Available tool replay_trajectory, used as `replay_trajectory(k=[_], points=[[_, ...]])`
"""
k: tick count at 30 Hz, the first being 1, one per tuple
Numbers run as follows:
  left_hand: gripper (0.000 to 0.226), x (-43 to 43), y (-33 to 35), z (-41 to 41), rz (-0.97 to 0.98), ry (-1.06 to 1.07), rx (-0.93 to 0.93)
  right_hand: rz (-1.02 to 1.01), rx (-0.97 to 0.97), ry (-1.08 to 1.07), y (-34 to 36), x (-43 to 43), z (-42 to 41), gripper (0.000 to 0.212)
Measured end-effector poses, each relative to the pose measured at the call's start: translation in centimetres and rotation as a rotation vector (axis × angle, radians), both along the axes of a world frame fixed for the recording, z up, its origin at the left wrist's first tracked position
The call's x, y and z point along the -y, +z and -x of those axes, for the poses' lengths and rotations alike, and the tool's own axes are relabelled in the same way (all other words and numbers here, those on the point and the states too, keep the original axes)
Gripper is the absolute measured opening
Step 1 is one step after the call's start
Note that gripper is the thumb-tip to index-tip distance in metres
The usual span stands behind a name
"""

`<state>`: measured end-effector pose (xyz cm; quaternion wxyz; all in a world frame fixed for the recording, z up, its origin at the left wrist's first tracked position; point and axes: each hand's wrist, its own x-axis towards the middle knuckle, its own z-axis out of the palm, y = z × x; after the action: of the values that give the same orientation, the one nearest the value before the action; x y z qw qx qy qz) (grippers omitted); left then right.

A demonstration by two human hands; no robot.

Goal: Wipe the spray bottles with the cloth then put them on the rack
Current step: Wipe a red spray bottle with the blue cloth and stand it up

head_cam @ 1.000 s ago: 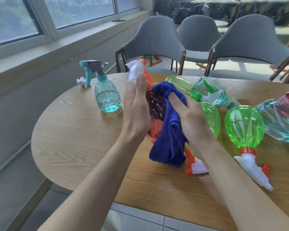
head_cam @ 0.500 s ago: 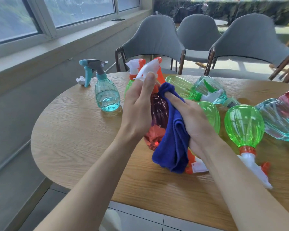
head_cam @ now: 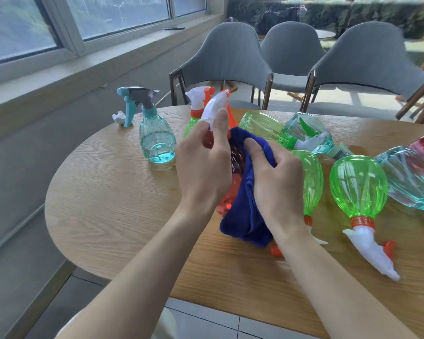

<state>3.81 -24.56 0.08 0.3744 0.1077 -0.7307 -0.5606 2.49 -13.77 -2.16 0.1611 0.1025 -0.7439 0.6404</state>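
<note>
One teal bottle [head_cam: 157,140] stands upright at the left of the table [head_cam: 103,206], well apart from the hands. A green bottle [head_cam: 191,127] also stands upright, just behind the left hand [head_cam: 203,167] and mostly hidden by it. The left hand's fingers are curled round the neck of the red bottle [head_cam: 236,160], gripping it, with the thumb lying up against the white trigger head. The red bottle sits upright and slightly tilted between the two hands; whether its base touches the table cannot be told. The cloth [head_cam: 245,211] covers its right side and hangs down below it. The right hand [head_cam: 277,182] has its fingers bent over the cloth, clutching it and pressing it against the red bottle. Further right, the lying bottles [head_cam: 357,187], green, teal and red, rest on their sides on the table, the nearest just beside the right hand
</note>
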Motion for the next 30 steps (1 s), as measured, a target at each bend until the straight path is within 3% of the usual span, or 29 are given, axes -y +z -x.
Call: replay_trajectory(k=[8,13,17,23,30], points=[[0.055,-0.5,0.3,-0.1,-0.019,0.104,-0.027,-0.153,-0.398,-0.167,-0.5,0.8,-0.9,0.016],[0.045,0.0,0.4,0.6,-0.212,0.026,-0.015,-0.225,-0.544,-0.099,-1.0,0.8,-1.4,0.014],[0.039,1.0,0.5,1.2,-0.563,-0.148,-0.032,-0.382,-0.439,0.07,-1.3,0.8,-1.1,0.04],[0.017,1.0,0.3,0.8,-0.607,-0.278,0.007,-0.306,-0.034,0.189,-1.4,0.1,0.2,0.074],[0.019,2.1,-0.4,1.4,-0.526,-0.418,0.086,-0.168,0.085,0.165,-1.2,0.5,0.2,0.05]])
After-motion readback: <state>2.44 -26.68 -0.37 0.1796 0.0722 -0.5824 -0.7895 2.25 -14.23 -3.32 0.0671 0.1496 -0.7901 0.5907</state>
